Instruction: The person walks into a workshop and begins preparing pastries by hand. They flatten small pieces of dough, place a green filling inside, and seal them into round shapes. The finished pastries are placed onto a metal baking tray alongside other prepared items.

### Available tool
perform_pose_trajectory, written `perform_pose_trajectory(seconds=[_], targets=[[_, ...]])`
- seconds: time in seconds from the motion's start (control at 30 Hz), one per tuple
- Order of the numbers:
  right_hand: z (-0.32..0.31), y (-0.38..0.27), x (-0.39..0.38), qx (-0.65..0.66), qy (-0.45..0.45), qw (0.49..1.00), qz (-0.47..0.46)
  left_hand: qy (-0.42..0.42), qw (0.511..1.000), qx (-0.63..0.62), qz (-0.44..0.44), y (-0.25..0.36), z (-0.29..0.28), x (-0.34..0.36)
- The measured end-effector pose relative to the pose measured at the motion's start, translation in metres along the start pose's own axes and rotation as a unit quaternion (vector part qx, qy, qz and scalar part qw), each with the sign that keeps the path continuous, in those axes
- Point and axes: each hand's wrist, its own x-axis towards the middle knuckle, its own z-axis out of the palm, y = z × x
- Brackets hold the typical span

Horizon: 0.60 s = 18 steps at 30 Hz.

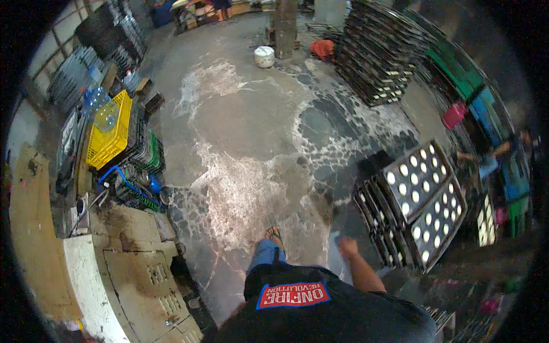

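My right hand (347, 247) hangs low beside my right hip, its fingers closed at the edge of a pale bluish flat thing (334, 247). Blur hides what kind of thing that is. Nearest to this hand, on the right, stands a stack of dark metal trays (409, 222). The top trays carry rows of round whitish pieces that look like dough. My left hand does not show; the dark shirt covers that side. One sandalled foot (274, 234) is forward on the worn floor (246, 194).
Left are a metal cabinet (143, 280), a yellow crate (108, 137) with clear bottles and a machine with blue hose (128, 183). A tall tray stack (377, 54), white bucket (264, 56) and pillar (285, 28) stand ahead. At right another person's arm (502, 150) reaches in.
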Motion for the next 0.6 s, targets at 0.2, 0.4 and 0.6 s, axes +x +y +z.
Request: perform_pose_trajectory(seconds=[0.2, 0.4, 0.6], targets=[[0.021, -0.037, 0.05, -0.218, -0.156, 0.945, 0.189, 0.126, 0.991, 0.025, 0.03, 0.225, -0.22, 0.261], [0.095, -0.187, 0.25, -0.205, -0.174, 0.936, 0.225, 0.162, 0.944, -0.285, 0.03, 0.492, -0.417, 0.454], [0.168, -0.458, 0.543, -0.145, -0.131, 0.969, 0.153, 0.112, 0.988, -0.097, -0.037, 0.541, -0.459, 0.572]])
